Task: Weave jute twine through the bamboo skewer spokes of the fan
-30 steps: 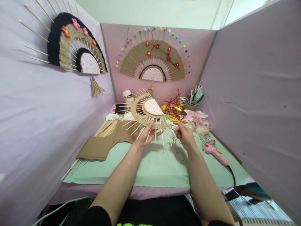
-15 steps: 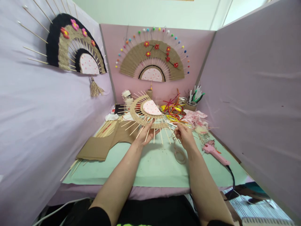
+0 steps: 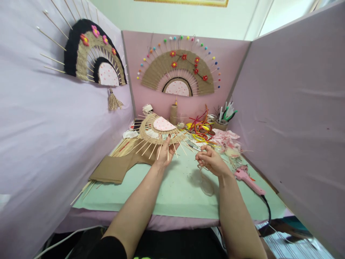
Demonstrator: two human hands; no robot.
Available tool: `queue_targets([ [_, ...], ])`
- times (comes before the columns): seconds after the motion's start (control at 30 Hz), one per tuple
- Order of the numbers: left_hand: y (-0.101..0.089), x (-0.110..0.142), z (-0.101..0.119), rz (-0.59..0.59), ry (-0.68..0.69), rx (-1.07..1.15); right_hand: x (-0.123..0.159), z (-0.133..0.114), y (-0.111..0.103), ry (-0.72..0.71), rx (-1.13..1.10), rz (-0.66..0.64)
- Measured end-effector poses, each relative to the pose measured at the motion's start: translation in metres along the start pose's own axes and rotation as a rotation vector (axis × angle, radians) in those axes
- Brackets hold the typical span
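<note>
My left hand [image 3: 166,151] grips the lower edge of a half-round woven fan [image 3: 147,133], its thumb on the front and the other fingers behind. Thin wooden sticks radiate from the fan, twine is woven across them, and a white half-circle of pink-dotted cloth [image 3: 164,124] sits at its centre. To the right of the fan, my right hand [image 3: 210,160] is closed with its fingertips pinched on a length of twine [image 3: 207,185], which hangs in a loop below it over the table. A slim metal tool [image 3: 194,145] lies just beyond the right fingertips.
A pink glue gun [image 3: 249,181] lies at the right with its black cord. Brown cardboard [image 3: 110,169] and thin sticks [image 3: 122,146] lie at the left. Coloured pipe cleaners [image 3: 201,126], dotted cloth scraps [image 3: 226,138] and a tool holder [image 3: 220,125] stand behind. Finished fans hang on the walls.
The left hand and fan have shifted a little left and tilted flatter. My right hand has drawn away from the fan, right and toward me, with the twine. The view has shifted slightly.
</note>
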State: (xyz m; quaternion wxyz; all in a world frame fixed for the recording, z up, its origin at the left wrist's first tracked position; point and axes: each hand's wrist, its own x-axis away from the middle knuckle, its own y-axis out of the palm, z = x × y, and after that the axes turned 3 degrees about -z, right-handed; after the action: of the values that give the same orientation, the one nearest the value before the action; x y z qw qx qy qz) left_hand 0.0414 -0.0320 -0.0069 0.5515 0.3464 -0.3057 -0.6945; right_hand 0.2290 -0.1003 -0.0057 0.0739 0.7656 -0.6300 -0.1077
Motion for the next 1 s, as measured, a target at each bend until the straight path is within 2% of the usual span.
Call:
queue_targets([
  [0.27, -0.001, 0.0, -0.003, -0.021, 0.053, -0.017, -0.001, 0.003, 0.0, 0.035, -0.042, -0.052],
  [0.53, -0.001, 0.001, -0.002, -0.036, 0.034, -0.009, -0.01, 0.006, -0.005, 0.005, -0.157, 0.154],
  [0.63, 0.0, 0.002, -0.001, -0.035, -0.015, -0.018, -0.013, 0.008, -0.007, -0.01, -0.191, 0.227],
  [0.8, 0.002, 0.007, 0.0, -0.132, -0.161, -0.048, -0.016, 0.008, -0.009, -0.11, -0.204, 0.325],
  [1.0, 0.002, 0.011, 0.002, -0.219, -0.256, -0.031, -0.016, 0.007, -0.012, -0.174, -0.252, 0.339],
])
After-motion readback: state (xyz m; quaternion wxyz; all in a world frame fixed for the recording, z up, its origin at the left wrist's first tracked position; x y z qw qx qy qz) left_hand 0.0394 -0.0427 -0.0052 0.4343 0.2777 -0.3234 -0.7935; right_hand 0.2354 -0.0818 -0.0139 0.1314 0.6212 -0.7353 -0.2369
